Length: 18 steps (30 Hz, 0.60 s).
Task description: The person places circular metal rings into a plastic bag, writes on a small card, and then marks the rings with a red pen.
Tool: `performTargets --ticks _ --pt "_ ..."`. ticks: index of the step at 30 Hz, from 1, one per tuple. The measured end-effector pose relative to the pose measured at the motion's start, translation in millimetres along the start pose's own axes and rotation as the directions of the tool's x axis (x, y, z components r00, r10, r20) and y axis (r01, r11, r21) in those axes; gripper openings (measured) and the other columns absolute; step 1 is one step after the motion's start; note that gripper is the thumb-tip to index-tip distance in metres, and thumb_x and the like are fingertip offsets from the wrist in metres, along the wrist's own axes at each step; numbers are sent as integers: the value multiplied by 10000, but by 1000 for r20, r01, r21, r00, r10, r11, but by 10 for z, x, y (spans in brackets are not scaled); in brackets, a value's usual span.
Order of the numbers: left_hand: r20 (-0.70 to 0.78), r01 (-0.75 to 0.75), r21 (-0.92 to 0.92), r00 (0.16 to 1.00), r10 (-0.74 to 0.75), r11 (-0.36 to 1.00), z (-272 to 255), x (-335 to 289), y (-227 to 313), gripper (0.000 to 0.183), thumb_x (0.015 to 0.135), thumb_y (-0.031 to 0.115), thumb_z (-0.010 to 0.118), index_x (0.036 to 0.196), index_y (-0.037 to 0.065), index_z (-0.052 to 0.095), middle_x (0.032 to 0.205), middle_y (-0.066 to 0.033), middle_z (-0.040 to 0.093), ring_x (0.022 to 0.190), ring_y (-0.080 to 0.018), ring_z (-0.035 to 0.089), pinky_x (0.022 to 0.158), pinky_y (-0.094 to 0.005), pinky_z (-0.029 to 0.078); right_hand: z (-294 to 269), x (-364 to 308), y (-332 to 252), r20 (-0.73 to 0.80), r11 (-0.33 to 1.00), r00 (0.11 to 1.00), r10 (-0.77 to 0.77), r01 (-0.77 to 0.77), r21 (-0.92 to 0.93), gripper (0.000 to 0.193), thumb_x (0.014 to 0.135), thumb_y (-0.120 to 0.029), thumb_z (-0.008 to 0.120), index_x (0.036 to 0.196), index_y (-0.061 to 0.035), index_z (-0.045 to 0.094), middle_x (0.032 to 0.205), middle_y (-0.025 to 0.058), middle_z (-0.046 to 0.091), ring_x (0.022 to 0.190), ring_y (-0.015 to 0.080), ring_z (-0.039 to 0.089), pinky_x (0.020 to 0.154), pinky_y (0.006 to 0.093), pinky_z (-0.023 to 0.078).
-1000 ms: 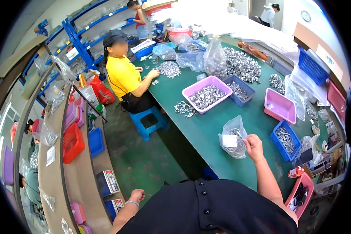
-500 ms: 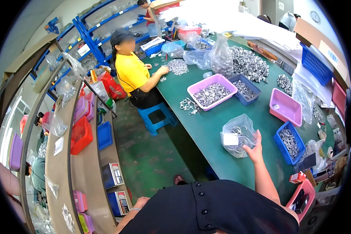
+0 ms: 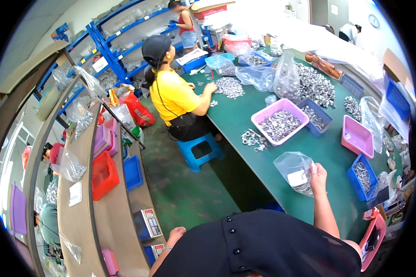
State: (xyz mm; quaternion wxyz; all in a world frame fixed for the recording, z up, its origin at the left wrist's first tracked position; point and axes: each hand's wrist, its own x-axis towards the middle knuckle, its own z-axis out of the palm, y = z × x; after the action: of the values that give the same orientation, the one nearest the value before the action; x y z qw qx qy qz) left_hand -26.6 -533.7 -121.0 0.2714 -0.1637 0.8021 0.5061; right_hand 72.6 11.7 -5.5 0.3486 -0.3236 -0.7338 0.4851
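Observation:
A clear plastic bag [image 3: 293, 162] with a white label and shiny metal rings in its lower part is at the near edge of the green table. My right hand [image 3: 318, 177] is closed on the bag's right edge, fingers pinched together over the plastic. Low at my left side, my left hand [image 3: 175, 234] is loosely curled beside the shelf, and I see nothing in it. Beyond the bag stands a pink tray [image 3: 301, 109] of metal clamp-like parts, with several loose ones [image 3: 255, 140] by its near left corner.
A blue basket [image 3: 357, 174] of rings and a pink bin [image 3: 358, 143] stand to the right. Across the green table [image 3: 235, 131], a co-worker in yellow [image 3: 173, 94] sits on a blue stool [image 3: 199, 150]. Shelves with a red basket [image 3: 105, 175] and scales [image 3: 148, 223] line the left.
My right hand has gone from open against the bag's side to gripping its edge, and the bag is tilted. The view has shifted, so the table things appear further right.

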Motion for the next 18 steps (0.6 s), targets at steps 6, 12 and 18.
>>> performTargets --ticks 6,12,18 --pt "164 -270 585 963 214 765 -756 266 -267 228 800 204 523 784 -12 595 668 -40 588 630 -201 562 627 -312 446 1168 182 -673 248 988 962 -115 84 133 205 836 -154 492 698 -13 546 633 5 527 605 89 468 583 237 386" --pt "164 -171 618 983 87 767 -1141 838 -322 223 800 207 517 740 2 583 655 -41 583 622 -219 563 608 -326 445 2572 11 -1010 656 940 752 -72 -168 296 204 822 -173 507 723 -11 583 698 27 589 678 104 530 666 255 427" --pt "-27 141 -65 989 -143 988 -1304 1710 330 215 801 208 516 730 13 574 653 -41 579 614 -220 560 591 -329 445 4019 82 -1276 784 940 613 -101 -200 277 206 831 -173 501 722 -13 567 684 26 576 676 98 520 653 256 424"
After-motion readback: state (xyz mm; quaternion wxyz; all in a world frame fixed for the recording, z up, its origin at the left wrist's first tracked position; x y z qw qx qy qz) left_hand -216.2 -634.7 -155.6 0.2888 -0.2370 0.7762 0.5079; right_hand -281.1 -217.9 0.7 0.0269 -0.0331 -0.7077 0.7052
